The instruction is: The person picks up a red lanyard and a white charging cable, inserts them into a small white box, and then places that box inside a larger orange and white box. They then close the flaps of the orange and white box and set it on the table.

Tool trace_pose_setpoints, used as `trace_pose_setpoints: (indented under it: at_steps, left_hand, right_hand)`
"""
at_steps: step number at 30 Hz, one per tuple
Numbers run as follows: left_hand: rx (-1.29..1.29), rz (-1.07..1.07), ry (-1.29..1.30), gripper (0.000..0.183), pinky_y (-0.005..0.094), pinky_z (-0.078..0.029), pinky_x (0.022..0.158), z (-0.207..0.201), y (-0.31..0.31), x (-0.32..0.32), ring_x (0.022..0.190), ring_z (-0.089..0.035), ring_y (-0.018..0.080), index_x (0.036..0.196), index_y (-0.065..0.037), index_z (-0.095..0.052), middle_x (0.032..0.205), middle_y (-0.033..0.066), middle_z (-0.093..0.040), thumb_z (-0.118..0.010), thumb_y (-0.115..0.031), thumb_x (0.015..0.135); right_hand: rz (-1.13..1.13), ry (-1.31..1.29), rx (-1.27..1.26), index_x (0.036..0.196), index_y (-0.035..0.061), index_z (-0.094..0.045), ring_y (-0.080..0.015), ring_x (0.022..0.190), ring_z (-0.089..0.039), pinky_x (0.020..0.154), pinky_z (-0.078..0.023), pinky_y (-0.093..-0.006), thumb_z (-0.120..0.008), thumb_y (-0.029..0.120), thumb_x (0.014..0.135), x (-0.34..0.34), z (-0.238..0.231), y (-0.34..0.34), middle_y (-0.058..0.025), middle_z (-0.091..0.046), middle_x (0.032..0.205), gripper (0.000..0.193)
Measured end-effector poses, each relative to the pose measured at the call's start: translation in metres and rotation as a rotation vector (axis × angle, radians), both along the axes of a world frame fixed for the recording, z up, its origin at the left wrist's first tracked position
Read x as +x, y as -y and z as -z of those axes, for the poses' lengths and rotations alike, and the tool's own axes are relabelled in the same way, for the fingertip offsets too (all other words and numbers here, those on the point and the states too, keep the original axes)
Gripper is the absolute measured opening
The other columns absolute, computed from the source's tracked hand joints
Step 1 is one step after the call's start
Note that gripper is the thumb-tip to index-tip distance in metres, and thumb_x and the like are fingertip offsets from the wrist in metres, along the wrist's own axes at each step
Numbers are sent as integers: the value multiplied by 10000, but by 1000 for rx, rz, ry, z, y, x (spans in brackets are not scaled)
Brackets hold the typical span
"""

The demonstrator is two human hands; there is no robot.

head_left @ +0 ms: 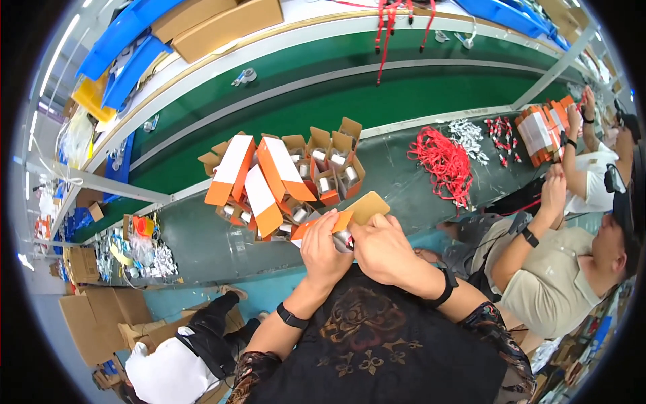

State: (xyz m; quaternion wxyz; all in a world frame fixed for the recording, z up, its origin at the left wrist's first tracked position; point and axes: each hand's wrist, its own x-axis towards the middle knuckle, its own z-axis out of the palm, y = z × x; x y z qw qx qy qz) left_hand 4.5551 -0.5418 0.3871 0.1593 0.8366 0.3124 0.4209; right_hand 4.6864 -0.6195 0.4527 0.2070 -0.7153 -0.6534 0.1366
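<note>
Close to my chest, my left hand (pixel 324 249) is closed round a small orange-and-white cardboard box (pixel 342 221). The box's brown flap (pixel 369 206) stands open, and a shiny silver round item (pixel 344 241) shows at its mouth. My right hand (pixel 382 248) is closed at that mouth, beside the silver item; its fingertips are hidden, so what they grip cannot be told. Just beyond my hands several open boxes (pixel 330 195) stand grouped on the dark bench, with silver-topped items inside. Closed orange-and-white boxes (pixel 234 165) lie over them.
Red cords (pixel 444 161) lie piled on the bench (pixel 202 236) at right, beside white small parts (pixel 469 138). Bagged parts (pixel 145 252) sit at the left end. Behind runs a green belt (pixel 309 101) under a shelf. Co-workers (pixel 552 262) sit close at right; another person (pixel 178 363) is at lower left.
</note>
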Motion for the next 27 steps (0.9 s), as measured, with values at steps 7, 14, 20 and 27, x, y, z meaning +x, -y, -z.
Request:
trace_pose_setpoints:
  at_steps: [7, 14, 20, 27]
  left_hand:
    - [-325, -86, 3, 599, 411, -542, 836, -12, 6, -3, 953, -687, 341, 1240, 4, -588, 1091, 167, -694, -816, -143, 706]
    - [18, -85, -123, 587, 423, -549, 803, -3, 2, -6, 941, -694, 342, 1259, 6, -580, 1102, 169, -693, -798, -145, 735]
    - [-284, -114, 52, 682, 423, -539, 906, -20, 5, -7, 1020, -677, 364, 1284, -42, -546, 1157, 186, -673, -863, -182, 697]
    - [-342, -28, 190, 479, 396, -554, 873, -31, -1, -4, 1072, -676, 350, 1008, -55, -570, 1196, 222, -663, -885, -158, 663]
  right_hand:
    - [70, -101, 408, 947, 79, -675, -287, 767, -576, 802, -423, -421, -795, 151, 730, -1, -6, -6, -52, -656, 826, 259]
    - [149, 78, 155, 861, 125, -694, -224, 767, -589, 795, -428, -402, -783, 189, 749, -7, 8, -18, -5, -654, 818, 157]
    - [100, -220, 625, 945, 90, -696, -273, 909, -648, 758, -520, -394, -799, 174, 773, 4, 6, 1, -117, -638, 1017, 217]
    - [-86, -362, 565, 1107, 88, -723, -354, 1097, -617, 890, -530, -436, -790, 242, 843, 17, 33, -7, -225, -474, 1399, 312]
